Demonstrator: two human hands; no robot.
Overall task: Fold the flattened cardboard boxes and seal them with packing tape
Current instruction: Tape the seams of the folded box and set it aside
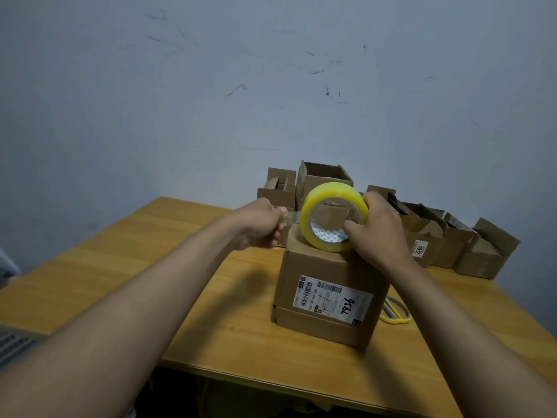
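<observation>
A folded cardboard box (328, 294) with a white shipping label stands on the wooden table (150, 267), its top flaps closed. A yellowish roll of packing tape (333, 194) stands on edge on top of the box. My right hand (376, 227) grips the roll, thumb inside the core and fingers over its outer rim. My left hand (262, 226) pinches the free end of the tape strip (294, 217), which stretches from the roll to the left just above the box's left top edge.
Several open cardboard boxes (437, 236) line the back of the table against the grey wall. Yellow-handled scissors (394, 310) lie on the table just right of the box. The table's front edge runs below the box.
</observation>
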